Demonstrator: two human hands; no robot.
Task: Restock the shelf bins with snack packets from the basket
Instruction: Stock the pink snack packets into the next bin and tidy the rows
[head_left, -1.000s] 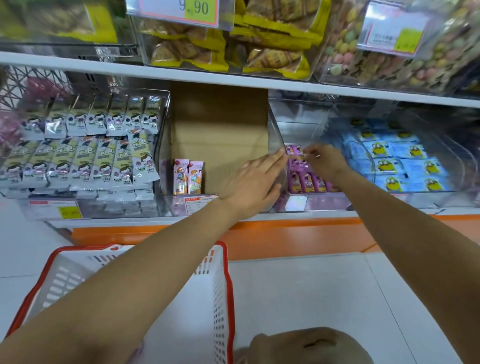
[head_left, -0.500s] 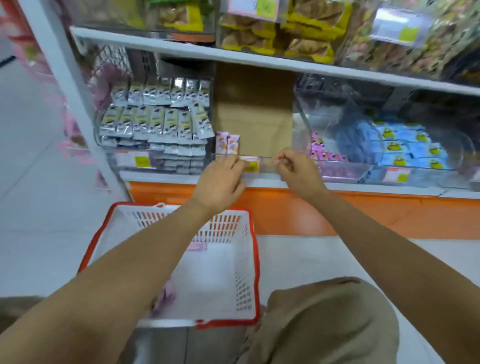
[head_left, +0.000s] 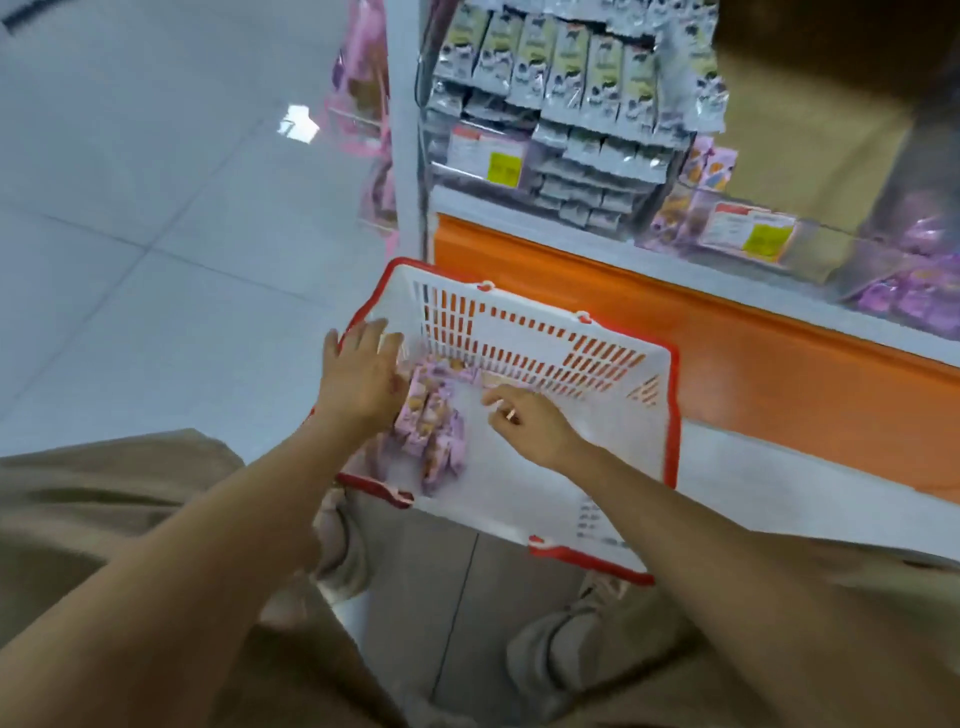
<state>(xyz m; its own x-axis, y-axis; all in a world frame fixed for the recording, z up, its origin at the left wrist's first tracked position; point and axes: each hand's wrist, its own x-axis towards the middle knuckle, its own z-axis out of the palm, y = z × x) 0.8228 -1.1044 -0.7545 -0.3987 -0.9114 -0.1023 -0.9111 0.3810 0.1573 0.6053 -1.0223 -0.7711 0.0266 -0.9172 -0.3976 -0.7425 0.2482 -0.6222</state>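
A white basket with a red rim (head_left: 597, 364) stands on the floor below the shelf. Several purple snack packets (head_left: 431, 421) lie heaped in its left part. My left hand (head_left: 361, 376) reaches into the basket with spread fingers, just left of the heap and touching its edge. My right hand (head_left: 524, 421) hovers to the right of the packets with fingers loosely bent, holding nothing I can make out. A clear shelf bin (head_left: 748, 228) with a few pink packets sits above on the right.
A bin of grey-green packets (head_left: 571, 104) fills the shelf's left end. More purple packets (head_left: 909, 291) show in a bin at the far right. An orange base panel (head_left: 727, 364) runs behind the basket. My knees and shoes are below; tiled floor (head_left: 156, 208) lies left.
Both hands have left the shelf bins and come down into the basket. The view has swung down and left, from the shelf to the basket and floor.
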